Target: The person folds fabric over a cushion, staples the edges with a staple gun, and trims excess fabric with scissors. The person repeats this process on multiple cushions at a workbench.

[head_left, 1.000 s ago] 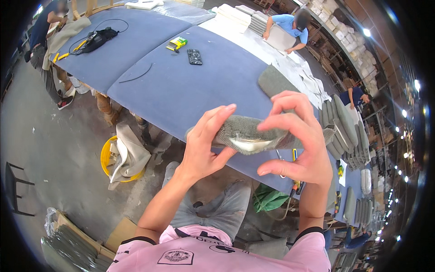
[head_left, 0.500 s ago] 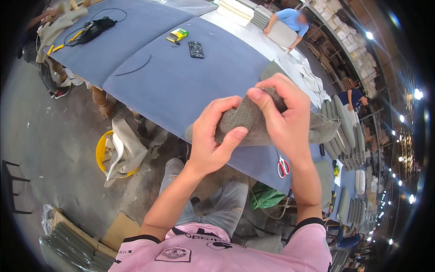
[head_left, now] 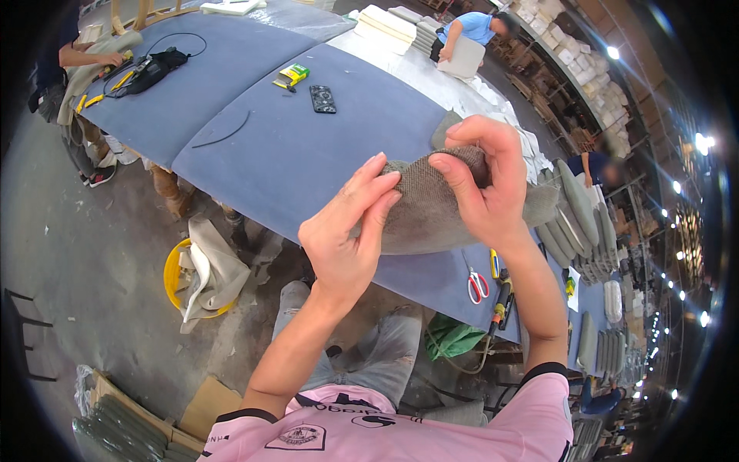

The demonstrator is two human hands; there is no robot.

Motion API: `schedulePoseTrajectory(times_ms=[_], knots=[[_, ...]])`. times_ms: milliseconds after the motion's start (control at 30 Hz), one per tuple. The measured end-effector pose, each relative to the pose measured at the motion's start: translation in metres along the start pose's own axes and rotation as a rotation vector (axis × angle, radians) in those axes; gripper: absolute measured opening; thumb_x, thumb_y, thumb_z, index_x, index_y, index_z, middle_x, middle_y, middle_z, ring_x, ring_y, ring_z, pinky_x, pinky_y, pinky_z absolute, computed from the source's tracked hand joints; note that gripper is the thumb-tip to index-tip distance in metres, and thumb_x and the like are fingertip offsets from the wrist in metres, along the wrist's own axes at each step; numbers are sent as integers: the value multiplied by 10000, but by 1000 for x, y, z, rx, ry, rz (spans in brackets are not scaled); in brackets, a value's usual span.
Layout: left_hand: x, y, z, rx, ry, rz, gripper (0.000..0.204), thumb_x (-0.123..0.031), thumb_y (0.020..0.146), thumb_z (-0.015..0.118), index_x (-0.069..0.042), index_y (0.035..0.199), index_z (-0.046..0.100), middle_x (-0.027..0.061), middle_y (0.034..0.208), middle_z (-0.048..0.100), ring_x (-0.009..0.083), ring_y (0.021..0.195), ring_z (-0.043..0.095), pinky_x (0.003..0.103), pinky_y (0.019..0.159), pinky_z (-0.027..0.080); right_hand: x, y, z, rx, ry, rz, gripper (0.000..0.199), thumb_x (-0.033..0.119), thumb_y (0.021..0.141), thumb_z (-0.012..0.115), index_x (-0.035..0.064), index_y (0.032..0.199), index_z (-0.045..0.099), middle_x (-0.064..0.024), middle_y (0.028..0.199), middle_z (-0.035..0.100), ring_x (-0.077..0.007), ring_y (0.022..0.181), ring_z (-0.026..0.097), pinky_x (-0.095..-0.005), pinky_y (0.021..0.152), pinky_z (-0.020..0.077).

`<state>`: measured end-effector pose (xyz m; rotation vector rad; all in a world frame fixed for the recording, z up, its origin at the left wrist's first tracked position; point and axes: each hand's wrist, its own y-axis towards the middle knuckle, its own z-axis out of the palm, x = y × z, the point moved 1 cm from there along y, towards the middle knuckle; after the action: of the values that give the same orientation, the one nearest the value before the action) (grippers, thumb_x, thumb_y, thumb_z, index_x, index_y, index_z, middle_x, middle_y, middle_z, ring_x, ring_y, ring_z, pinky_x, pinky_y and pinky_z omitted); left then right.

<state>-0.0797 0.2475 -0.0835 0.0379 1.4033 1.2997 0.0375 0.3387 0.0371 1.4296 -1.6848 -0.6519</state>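
Above the blue-topped table I hold up a grey-green woven fabric cushion (head_left: 423, 219), its edge folded and tilted toward me. My left hand (head_left: 342, 231) pinches the cushion's left end, fingers and thumb pressed together. At the upper right edge my right hand (head_left: 493, 185) is closed on the fabric, the thumb on the near side and the fingers curled over the top. The cushion's underside is out of sight. Below it, red-handled scissors (head_left: 478, 288) lie near the table edge.
On the blue table (head_left: 269, 177) lie a phone (head_left: 322, 99), a yellow-green box (head_left: 292, 75) and a black pouch (head_left: 158, 69). Stacked cushions (head_left: 573, 208) stand at right. A yellow bucket (head_left: 173, 269) with fabric sits on the floor. Two co-workers (head_left: 471, 31) (head_left: 65, 61) stand beyond.
My left hand has shifted slightly left, its fingers straighter and closer together. The cushion has turned a little, and a black and yellow tool now shows beside the scissors. The blue-shirted co-worker has lifted a cushion.
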Motion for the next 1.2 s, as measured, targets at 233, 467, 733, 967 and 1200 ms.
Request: schedulePoseTrajectory(times_ms=[233,467,733,967,1200], knots=[[-7,14,6,79,11,23,77,-6,989,732,25,1054,706,174,1150,800,348,1259,731,485,1113,545,16,17,-37,478,-276,-251,222,120,886,828,107,1088,736,-66,939,634,-283,753,613,-393,689,488],[-11,8,11,90,-192,-198,59,-23,1027,691,22,1046,658,141,1157,744,263,1002,728,404,964,551,37,22,-41,590,-389,-58,190,191,883,828,79,1003,732,-77,937,606,-291,786,615,-425,688,485],[-24,-15,2,86,-395,-276,239,-25,1052,671,-30,1257,548,153,1176,686,243,1191,647,382,1046,491,34,30,-32,712,-171,209,183,181,931,784,18,899,708,-134,833,638,-309,764,622,-418,664,464],[-8,-36,-27,233,-757,-338,462,-262,1153,515,-42,1531,364,215,1444,622,287,1350,578,447,1201,390,32,14,-29,809,8,482,248,233,970,778,0,925,707,-92,804,628,-208,744,585,-371,669,446],[-15,-48,-21,299,-283,-249,524,-248,922,761,-53,1373,580,153,1429,625,315,1408,513,468,1188,273,22,4,-30,901,243,528,256,239,1012,758,15,907,694,-60,735,599,-141,682,509,-328,616,405]])
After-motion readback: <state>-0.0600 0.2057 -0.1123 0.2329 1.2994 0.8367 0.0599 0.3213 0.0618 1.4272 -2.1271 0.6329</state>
